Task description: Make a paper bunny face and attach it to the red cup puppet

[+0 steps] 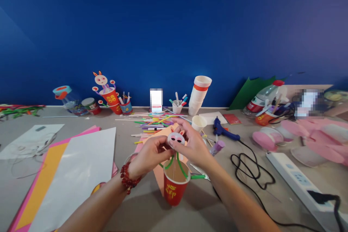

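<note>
Between my two hands is a small white paper rabbit head (176,139) with pink ears, pink cheeks and dark eyes. My left hand (156,149) pinches its left edge, while my right hand (190,143) grips it from the right, thumb across the lower front. Just below stands a red paper cup (175,190) with yellow characters. Green pipe cleaners (182,166) run up from inside the cup toward the head, and their ends stick out past both sides of the rim. A thin stick also rises from the cup under the head.
Behind lie scattered coloured pipe cleaners (154,121). A blue glue gun (224,129) with a black cord and a power strip (296,185) are at the right. Paper sheets (78,174) lie left. A finished rabbit cup (108,96) and stacked cups (199,94) stand by the wall.
</note>
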Demonstrator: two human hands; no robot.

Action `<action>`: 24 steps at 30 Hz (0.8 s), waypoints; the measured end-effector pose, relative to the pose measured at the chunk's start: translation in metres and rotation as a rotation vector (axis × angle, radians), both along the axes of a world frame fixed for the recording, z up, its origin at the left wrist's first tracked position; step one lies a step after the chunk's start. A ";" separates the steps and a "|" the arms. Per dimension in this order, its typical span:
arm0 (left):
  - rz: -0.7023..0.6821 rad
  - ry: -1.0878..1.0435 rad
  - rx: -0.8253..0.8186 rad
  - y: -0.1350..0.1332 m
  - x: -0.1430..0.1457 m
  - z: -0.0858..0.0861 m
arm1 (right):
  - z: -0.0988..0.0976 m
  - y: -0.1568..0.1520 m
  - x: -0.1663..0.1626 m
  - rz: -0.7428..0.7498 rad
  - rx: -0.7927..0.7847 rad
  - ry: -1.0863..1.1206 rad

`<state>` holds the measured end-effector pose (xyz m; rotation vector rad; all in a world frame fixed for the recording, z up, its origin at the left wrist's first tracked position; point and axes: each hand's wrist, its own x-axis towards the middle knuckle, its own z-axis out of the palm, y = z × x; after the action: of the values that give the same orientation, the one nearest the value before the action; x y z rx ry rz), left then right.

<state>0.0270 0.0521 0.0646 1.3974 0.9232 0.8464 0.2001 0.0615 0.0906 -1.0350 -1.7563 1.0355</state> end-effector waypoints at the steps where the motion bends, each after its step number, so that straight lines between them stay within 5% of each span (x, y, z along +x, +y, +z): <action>1: -0.005 -0.005 -0.005 0.000 0.000 0.000 | 0.000 0.000 0.000 0.004 0.002 -0.007; 10: -0.004 0.013 0.034 0.000 0.000 0.000 | 0.008 0.006 0.007 0.023 0.036 -0.073; 24: 0.019 -0.017 0.027 -0.001 0.000 0.002 | 0.005 0.010 0.016 0.130 -0.084 0.163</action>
<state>0.0271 0.0510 0.0670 1.4042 0.9166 0.8863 0.2163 0.0715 0.0957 -0.8699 -1.6759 1.2489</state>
